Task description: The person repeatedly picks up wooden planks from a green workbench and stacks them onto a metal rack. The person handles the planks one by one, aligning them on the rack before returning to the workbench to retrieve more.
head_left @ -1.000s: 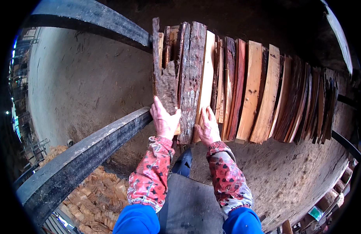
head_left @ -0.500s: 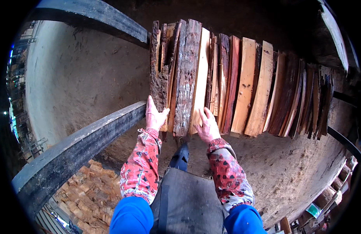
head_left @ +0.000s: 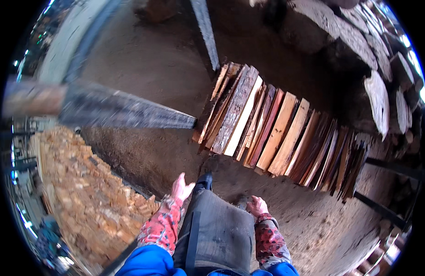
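A long row of split firewood slabs (head_left: 277,133) stands on edge ahead of me, slanting from upper left to lower right. The slabs are brown, reddish and pale, some with rough bark. My left hand (head_left: 181,187) hangs in the air short of the row's left end, thumb and finger apart, holding nothing. My right hand (head_left: 257,205) is beside my dark apron (head_left: 221,225), its fingers curled in with nothing visible in them. Neither hand touches the wood. Red patterned sleeve covers run over both forearms.
Dark rack beams (head_left: 129,108) reach in at the left end of the row, and a black metal frame (head_left: 382,211) stands at its right end. A large heap of pale wood pieces (head_left: 88,184) lies at lower left. Thick logs (head_left: 345,37) are stacked at upper right.
Both hands have come off the slabs and drawn back toward my body. The right fingers have curled in. My view has turned, so the row now slants and the log stack shows.
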`<state>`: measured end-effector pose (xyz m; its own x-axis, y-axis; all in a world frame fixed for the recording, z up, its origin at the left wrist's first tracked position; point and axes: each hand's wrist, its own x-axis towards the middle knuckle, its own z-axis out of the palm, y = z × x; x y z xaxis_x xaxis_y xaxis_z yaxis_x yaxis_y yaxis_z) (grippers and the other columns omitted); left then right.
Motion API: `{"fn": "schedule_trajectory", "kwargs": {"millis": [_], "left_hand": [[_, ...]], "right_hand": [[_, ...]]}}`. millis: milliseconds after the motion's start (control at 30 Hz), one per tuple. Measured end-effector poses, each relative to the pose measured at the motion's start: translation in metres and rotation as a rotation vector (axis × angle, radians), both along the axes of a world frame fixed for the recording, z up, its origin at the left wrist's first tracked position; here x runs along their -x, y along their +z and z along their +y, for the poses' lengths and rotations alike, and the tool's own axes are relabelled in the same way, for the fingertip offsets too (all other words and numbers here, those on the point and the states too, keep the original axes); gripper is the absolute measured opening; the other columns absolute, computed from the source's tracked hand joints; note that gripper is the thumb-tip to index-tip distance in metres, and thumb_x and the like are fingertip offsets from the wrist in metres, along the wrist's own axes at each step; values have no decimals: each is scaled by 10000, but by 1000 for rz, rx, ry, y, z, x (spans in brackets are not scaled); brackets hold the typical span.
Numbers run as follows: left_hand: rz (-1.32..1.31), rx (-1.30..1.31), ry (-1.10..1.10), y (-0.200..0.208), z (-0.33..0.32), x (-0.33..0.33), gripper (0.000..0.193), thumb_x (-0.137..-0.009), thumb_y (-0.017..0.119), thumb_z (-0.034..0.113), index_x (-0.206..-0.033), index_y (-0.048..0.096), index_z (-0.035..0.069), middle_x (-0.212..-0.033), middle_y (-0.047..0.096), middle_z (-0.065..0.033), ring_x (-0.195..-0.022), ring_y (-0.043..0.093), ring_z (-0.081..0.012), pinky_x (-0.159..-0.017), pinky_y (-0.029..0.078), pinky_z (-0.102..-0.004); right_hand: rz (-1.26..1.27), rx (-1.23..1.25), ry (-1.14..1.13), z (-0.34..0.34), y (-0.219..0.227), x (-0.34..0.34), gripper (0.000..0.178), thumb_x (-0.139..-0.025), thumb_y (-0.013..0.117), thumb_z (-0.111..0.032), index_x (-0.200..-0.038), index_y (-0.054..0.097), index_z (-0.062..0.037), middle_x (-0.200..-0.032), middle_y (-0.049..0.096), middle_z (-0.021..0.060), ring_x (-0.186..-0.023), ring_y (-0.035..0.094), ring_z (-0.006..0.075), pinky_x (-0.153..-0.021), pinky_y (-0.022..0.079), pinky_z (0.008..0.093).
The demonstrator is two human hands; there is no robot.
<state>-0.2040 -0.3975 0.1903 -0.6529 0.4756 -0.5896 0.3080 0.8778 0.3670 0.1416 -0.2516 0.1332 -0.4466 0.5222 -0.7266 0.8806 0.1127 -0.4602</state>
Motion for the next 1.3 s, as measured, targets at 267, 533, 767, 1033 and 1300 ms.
{"fn": "schedule_trajectory", "kwargs": {"millis": [267,533,767,1033,1300], "left_hand": [[-214,249,392,85,-200,-170,668,-697,784,371,-1165,569,-53,-1037,662,-210,-971,647,-320,-851,514,-391],[-82,-110,660,74,-273,-322,426,-688,773,408,-800,623,25,-695,664,-96,-651,648,-259,-625,512,-388],[-210,-384,797,64,-294,-371,459,-716,724,421,-896,660,3,-800,693,-158,-777,681,-273,-698,527,-364],[-79,-499,1008,66,-408,-435,445,-698,689,461,-727,605,26,-719,635,-179,-719,644,-337,-642,485,-433],[110,-468,1478,67,-543,-502,424,-713,711,441,-830,648,39,-770,655,-156,-758,654,-326,-691,506,-431]], "right_hand": [[158,-107,138,60,79,-22,466,-784,692,-286,-1173,628,-38,-990,692,159,-933,673,284,-829,530,360],[21,-134,477,31,84,-88,411,-768,638,-380,-1023,691,-62,-925,697,161,-894,674,305,-806,532,407],[113,-72,663,-60,50,-98,424,-756,695,-308,-1035,689,11,-892,716,155,-829,696,220,-750,548,340],[171,-86,1066,-217,97,-18,438,-767,659,-385,-1038,686,-41,-907,699,160,-858,667,270,-764,522,376],[320,-56,1499,-428,151,8,365,-812,616,-344,-1023,679,-53,-917,695,170,-916,672,286,-792,514,390]]}}
